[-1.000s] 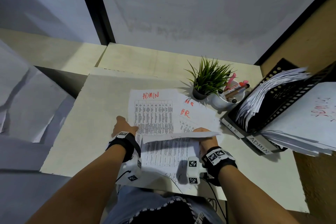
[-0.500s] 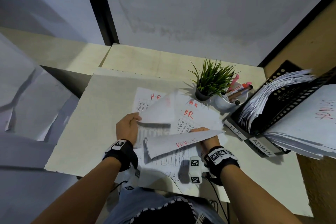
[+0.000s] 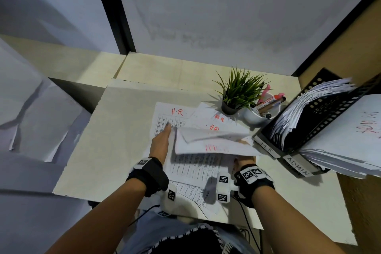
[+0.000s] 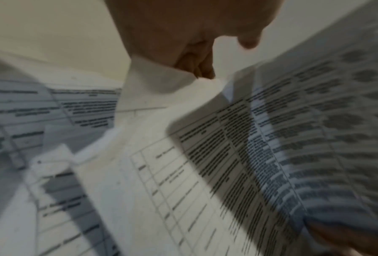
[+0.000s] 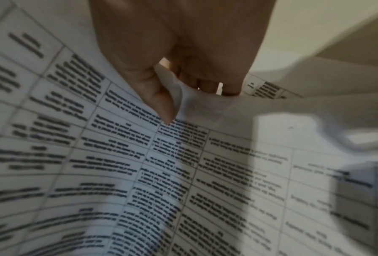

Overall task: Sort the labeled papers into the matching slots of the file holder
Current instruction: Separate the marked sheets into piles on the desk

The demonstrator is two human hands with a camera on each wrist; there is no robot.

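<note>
Printed sheets lie in a loose pile on the desk; the top flat sheet (image 3: 172, 116) is marked H.R in red. My left hand (image 3: 162, 140) reaches forward with straight fingers, its tips on that sheet beside the lifted papers. My right hand (image 3: 245, 160) holds two lifted sheets (image 3: 212, 144) with red writing above the pile; the right wrist view shows thumb and fingers (image 5: 168, 107) pinching the paper edge. The black file holder (image 3: 321, 121) stands at the right with slot labels H R (image 3: 268, 147) and ADMIN (image 3: 298, 166), both slots stuffed with paper.
A small potted plant (image 3: 237, 93) and a white cup of pens (image 3: 261, 111) stand behind the pile, left of the holder. Bare desk (image 3: 115, 140) lies to the left. A wall runs behind, and the desk's front edge is near my body.
My left hand lifted the ADMIN sheet off the pile, uncovering the H.R sheet, then let it go and stretched flat. The right hand's papers rose, now with the second sheet.
</note>
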